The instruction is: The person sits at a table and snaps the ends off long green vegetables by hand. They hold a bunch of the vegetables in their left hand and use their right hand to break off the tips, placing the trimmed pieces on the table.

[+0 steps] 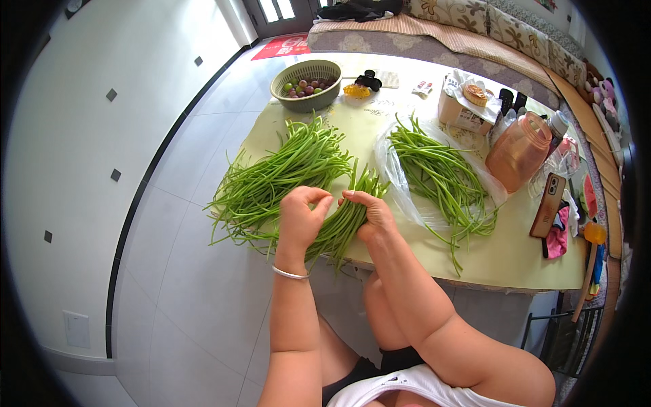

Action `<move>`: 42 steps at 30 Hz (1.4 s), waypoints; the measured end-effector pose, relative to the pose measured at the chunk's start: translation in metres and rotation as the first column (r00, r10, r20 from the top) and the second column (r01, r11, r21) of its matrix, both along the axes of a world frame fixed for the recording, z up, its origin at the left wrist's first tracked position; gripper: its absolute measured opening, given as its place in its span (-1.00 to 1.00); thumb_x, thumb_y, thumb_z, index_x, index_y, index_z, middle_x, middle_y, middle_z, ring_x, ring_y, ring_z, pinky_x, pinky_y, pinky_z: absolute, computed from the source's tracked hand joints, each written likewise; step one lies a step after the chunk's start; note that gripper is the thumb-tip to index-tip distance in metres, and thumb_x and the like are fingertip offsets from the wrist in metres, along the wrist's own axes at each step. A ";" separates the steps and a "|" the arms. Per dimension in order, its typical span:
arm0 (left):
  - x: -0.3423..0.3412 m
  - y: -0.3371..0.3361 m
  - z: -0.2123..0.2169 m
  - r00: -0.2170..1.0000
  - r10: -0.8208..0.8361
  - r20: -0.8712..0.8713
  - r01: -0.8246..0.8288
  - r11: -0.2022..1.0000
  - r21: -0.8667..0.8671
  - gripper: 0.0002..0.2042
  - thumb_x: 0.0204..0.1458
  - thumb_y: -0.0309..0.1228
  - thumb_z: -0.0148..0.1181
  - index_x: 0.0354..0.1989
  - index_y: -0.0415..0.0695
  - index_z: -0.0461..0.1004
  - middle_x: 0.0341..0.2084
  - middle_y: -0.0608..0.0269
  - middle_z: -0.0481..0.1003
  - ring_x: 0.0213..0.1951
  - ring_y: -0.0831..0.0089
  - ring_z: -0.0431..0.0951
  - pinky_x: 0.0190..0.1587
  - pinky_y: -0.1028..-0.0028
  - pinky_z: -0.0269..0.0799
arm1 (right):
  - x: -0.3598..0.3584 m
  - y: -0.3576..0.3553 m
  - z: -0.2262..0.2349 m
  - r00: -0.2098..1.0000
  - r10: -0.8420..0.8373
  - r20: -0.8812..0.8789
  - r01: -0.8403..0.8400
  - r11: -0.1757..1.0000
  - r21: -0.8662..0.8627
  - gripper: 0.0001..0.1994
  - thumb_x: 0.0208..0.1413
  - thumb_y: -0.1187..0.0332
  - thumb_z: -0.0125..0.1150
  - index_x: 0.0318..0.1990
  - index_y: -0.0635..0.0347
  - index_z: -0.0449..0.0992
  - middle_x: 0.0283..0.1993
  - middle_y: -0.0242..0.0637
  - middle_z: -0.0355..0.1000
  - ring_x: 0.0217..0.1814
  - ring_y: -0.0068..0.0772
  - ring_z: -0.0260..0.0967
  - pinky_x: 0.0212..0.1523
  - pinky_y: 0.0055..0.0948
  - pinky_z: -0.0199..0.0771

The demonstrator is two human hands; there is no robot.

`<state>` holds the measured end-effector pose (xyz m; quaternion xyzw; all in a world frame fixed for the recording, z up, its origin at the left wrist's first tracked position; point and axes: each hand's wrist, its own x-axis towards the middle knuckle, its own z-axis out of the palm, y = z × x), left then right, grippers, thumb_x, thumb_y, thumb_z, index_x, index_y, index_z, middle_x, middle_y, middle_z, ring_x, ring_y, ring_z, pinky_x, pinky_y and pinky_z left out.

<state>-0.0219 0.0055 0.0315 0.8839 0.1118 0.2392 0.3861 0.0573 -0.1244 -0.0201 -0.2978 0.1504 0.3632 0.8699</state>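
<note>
My right hand [374, 216] is closed round a bunch of long thin green vegetable stems [344, 227], near the front edge of the table. Close beside it, my left hand [303, 211] is closed in a pinch, thumb against the fingers; whatever is between them is too small to make out. A large heap of the same green stems [281, 169] spreads over the table to the left and behind that hand, some ends hanging over the edge. To the right, a smaller pile of stems [441, 173] lies on a clear plastic bag [391, 178].
At the back stand a green basket [306, 102] of grapes, a black hair claw clip [369, 80] and a tissue box [464, 111] with a round pastry [475, 95]. On the right are a pinkish jar [519, 152], a phone [548, 205] and pink cloth [557, 237]. A sofa lies beyond.
</note>
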 end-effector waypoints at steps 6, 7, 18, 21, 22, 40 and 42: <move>0.004 0.011 -0.021 0.951 0.270 -0.151 -0.206 0.917 0.341 -0.84 -0.23 -0.39 0.37 -0.48 -0.20 0.60 -0.54 0.11 0.53 -0.39 0.22 0.51 -0.28 0.27 0.44 | 0.000 0.000 0.003 0.999 -0.022 -0.049 0.021 1.000 -0.022 -0.84 -0.07 0.50 0.30 -0.32 0.35 0.50 -0.35 -0.10 0.49 -0.30 -0.24 0.48 -0.25 -0.21 0.52; 0.003 0.015 -0.029 0.945 0.246 -0.216 -0.162 0.924 0.347 -0.79 -0.25 -0.37 0.38 -0.43 -0.20 0.60 -0.52 0.10 0.55 -0.45 0.24 0.53 -0.32 0.32 0.45 | 0.000 0.000 0.003 0.999 -0.015 -0.047 0.015 1.000 -0.014 -0.84 -0.07 0.50 0.30 -0.32 0.36 0.50 -0.35 -0.10 0.49 -0.30 -0.24 0.48 -0.24 -0.20 0.52; 0.006 -0.013 -0.002 0.995 0.056 0.088 -0.047 0.994 -0.101 -0.88 -0.19 -0.62 0.31 -0.41 -0.28 0.60 -0.52 0.17 0.55 -0.50 0.48 0.52 -0.38 0.52 0.44 | 0.003 0.001 -0.002 0.998 -0.002 -0.061 0.004 0.999 0.035 -0.83 -0.08 0.51 0.32 -0.31 0.37 0.52 -0.39 -0.13 0.49 -0.36 -0.25 0.49 -0.29 -0.26 0.54; 0.006 -0.015 -0.006 0.997 -0.065 0.041 0.068 0.996 -0.065 -0.90 -0.17 -0.60 0.32 -0.42 -0.27 0.60 -0.52 0.18 0.54 -0.50 0.47 0.52 -0.38 0.52 0.43 | 0.001 0.004 0.001 0.995 -0.052 -0.080 0.058 0.995 0.082 -0.82 -0.11 0.51 0.35 -0.32 0.36 0.51 -0.41 -0.15 0.49 -0.39 -0.27 0.48 -0.33 -0.30 0.54; 0.006 -0.015 -0.007 0.997 -0.071 0.027 0.072 0.995 -0.064 -0.90 -0.17 -0.59 0.32 -0.42 -0.27 0.60 -0.52 0.18 0.53 -0.49 0.48 0.52 -0.39 0.53 0.43 | 0.002 0.004 -0.001 0.998 -0.043 -0.052 0.047 0.996 0.075 -0.82 -0.11 0.51 0.36 -0.33 0.36 0.52 -0.41 -0.15 0.49 -0.40 -0.28 0.48 -0.34 -0.31 0.54; 0.010 0.010 -0.039 0.935 0.342 -0.095 -0.250 0.826 0.506 -0.90 -0.18 -0.45 0.32 -0.45 -0.12 0.56 -0.46 0.16 0.46 -0.26 0.17 0.48 -0.20 0.24 0.42 | 0.001 0.001 0.001 0.998 -0.038 -0.047 0.037 0.999 -0.030 -0.80 -0.10 0.50 0.37 -0.31 0.33 0.49 -0.39 -0.16 0.47 -0.30 -0.25 0.48 -0.27 -0.23 0.51; 0.012 0.013 -0.045 0.932 0.339 -0.128 -0.230 0.826 0.514 -0.92 -0.16 -0.46 0.29 -0.46 -0.12 0.55 -0.48 0.17 0.47 -0.28 0.18 0.49 -0.22 0.22 0.42 | 0.001 0.001 0.000 0.998 -0.042 -0.044 0.041 0.999 -0.034 -0.80 -0.10 0.50 0.37 -0.31 0.34 0.49 -0.39 -0.16 0.46 -0.29 -0.25 0.48 -0.27 -0.22 0.51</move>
